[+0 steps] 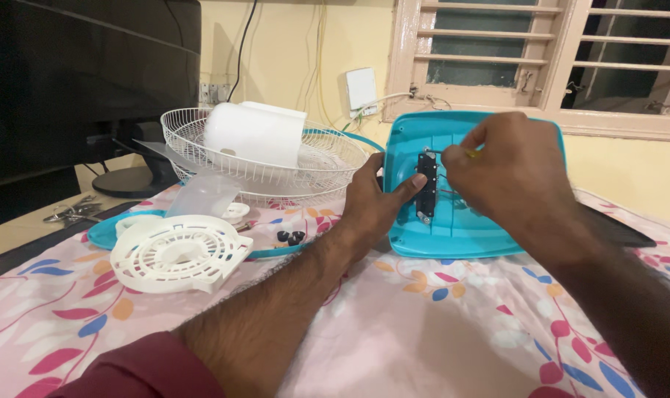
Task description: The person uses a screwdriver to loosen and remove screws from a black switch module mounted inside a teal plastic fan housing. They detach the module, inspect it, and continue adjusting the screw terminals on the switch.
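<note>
A turquoise plastic fan base [453, 232] stands tilted on its edge on the floral cloth, its hollow underside facing me. A narrow black part [426, 184] sits upright inside it, with thin wires beside it. My left hand [375, 203] grips the base's left rim, its thumb pressing on the black part. My right hand [515, 173] is closed on a thin screwdriver with a yellow handle [470, 153], whose metal tip meets the top of the black part.
A white wire fan guard [202, 151] holding a white motor cover [254, 133] lies at the back left. A white round vented cover [176, 254], a clear fan blade [202, 193], small black knobs [291, 236] and a dark monitor [84, 74] are at the left.
</note>
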